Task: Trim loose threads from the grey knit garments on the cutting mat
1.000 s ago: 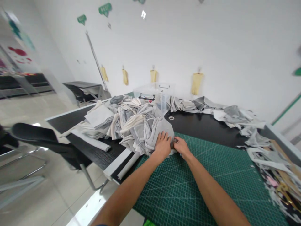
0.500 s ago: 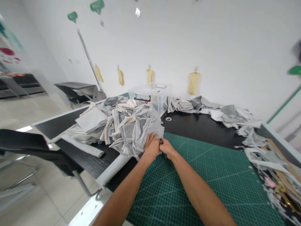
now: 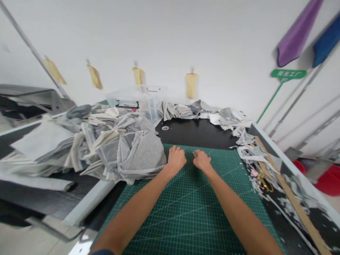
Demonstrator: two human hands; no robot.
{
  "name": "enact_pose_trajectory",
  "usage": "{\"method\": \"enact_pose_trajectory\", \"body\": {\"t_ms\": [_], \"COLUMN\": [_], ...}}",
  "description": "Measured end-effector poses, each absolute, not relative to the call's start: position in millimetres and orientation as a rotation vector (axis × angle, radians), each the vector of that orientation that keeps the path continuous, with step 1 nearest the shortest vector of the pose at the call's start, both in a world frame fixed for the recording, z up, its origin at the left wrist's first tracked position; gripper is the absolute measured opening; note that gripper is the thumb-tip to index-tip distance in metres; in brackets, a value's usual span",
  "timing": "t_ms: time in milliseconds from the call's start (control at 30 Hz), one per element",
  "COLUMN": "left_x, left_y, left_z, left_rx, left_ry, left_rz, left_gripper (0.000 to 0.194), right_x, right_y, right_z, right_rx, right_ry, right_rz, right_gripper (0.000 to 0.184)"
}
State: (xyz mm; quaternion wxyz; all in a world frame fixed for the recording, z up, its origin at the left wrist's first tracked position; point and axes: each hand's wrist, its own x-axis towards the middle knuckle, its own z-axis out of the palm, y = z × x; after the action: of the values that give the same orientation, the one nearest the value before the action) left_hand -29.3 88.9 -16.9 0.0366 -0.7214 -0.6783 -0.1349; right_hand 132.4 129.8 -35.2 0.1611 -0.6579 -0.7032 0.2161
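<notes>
My left hand (image 3: 176, 158) hovers at or just above the green cutting mat (image 3: 183, 212), its fingers curled in; whatever they may hold is hidden. Just right of it my right hand (image 3: 202, 160) is closed round a small, dark, shiny tool (image 3: 195, 153), mostly covered by the fingers, so its kind is unclear. A gap separates the two hands. Beside my left wrist lies a heap of grey fabric pieces (image 3: 142, 152), some folded, spreading over the mat's left edge.
A clear plastic box (image 3: 151, 106) stands behind the heap. Grey scraps (image 3: 228, 115) line the back. Along the right lie gold-handled scissors (image 3: 262, 181), a long wooden strip (image 3: 294, 202) and trimmings. A roll of tape (image 3: 165, 128) sits on the black tabletop (image 3: 191, 131).
The view has swung to the right. Both hands have come away from the grey fabric heap and apart from each other, now over the mat.
</notes>
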Motion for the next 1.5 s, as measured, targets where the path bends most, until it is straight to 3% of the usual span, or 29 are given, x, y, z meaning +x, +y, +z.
{"method": "enact_pose_trajectory", "body": {"t_ms": [200,400,600,767,1000,1333,1500], "left_x": [44.2,87.8,92.4,86.8,82.4,82.5,79.2], "left_y": [105.3,117.0,135.0,164.6,234.0,322.6,336.7], "left_z": [-30.8,-46.0,-62.3,-68.4,-64.6,-77.6,-85.8], "left_rx": [-2.424,-2.443,-2.461,-2.475,-2.438,-2.359,-2.337], "left_ry": [-1.933,-1.943,-1.974,-1.966,-1.987,-2.113,-2.118], "left_rz": [-0.462,-0.55,-0.596,-0.639,-0.657,-0.646,-0.668], "left_gripper": [0.031,0.066,0.071,0.073,0.067,0.061,0.06], "right_x": [207.0,236.3,249.5,265.9,272.3,288.1,300.7], "right_y": [116.8,99.4,110.8,187.2,327.5,476.4,514.8], "right_z": [-42.9,-50.9,-50.0,-36.4,-35.2,-52.8,-58.4], "right_rx": [-2.088,-2.216,-2.169,-2.107,-2.139,-2.321,-2.369], "right_ry": [-1.965,-1.945,-2.055,-2.014,-1.773,-1.499,-1.485], "right_rz": [0.42,0.255,0.185,0.153,0.087,0.075,0.107], "right_gripper": [0.036,0.039,0.04,0.044,0.069,0.091,0.079]}}
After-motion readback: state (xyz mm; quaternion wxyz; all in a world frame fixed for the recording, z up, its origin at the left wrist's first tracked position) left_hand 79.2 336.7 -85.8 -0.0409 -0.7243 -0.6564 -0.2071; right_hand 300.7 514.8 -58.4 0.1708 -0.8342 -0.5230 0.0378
